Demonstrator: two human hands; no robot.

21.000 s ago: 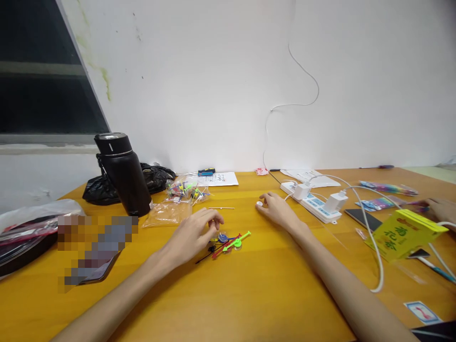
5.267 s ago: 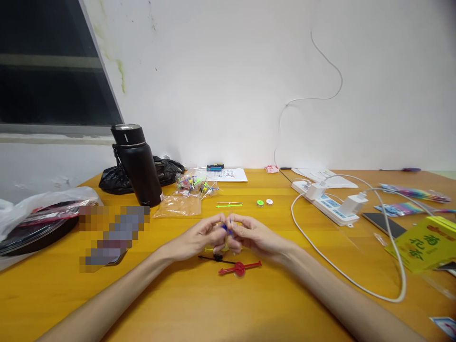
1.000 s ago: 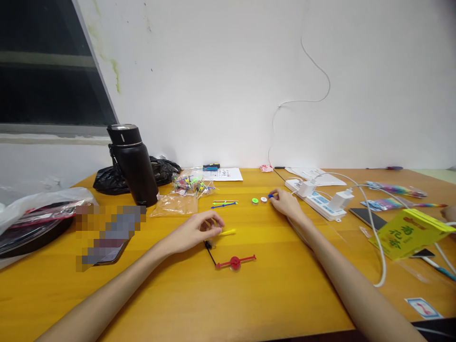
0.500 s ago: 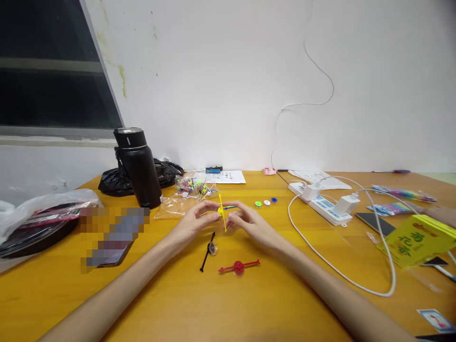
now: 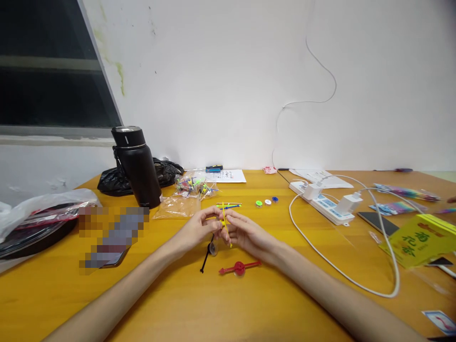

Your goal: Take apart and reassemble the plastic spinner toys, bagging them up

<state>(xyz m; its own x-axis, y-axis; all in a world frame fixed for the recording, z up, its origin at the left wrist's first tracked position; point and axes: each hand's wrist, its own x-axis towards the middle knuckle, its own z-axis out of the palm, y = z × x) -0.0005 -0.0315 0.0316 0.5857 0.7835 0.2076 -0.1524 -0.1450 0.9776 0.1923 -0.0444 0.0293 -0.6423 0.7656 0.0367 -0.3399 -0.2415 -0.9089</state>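
A yellow arrow spinner (image 5: 223,218) is held roughly upright between my hands, above the table. My left hand (image 5: 201,227) pinches its middle from the left. My right hand (image 5: 246,232) closes on it from the right, with fingertips meeting those of the left; its small central part is mostly hidden. Just below my left fingers, a black arrow spinner (image 5: 205,259) with a clear suction cup lies on the table. Nearer to me is a red arrow spinner (image 5: 240,269). Beyond the fingers lie thin blue and yellow-green arrow pieces (image 5: 234,205).
Green (image 5: 259,204), white (image 5: 268,202) and blue (image 5: 275,199) discs lie right of centre. A bag of colourful parts (image 5: 195,186) is behind my left hand, near a black bottle (image 5: 137,168). A power strip (image 5: 326,209) with looping white cables stands right; a person's fingers (image 5: 452,200) show at the edge.
My hands and the yellow arrow spinner have come down and slightly nearer, with the spinner tilted a little more. The other person's hand at the right has drawn back toward the edge.
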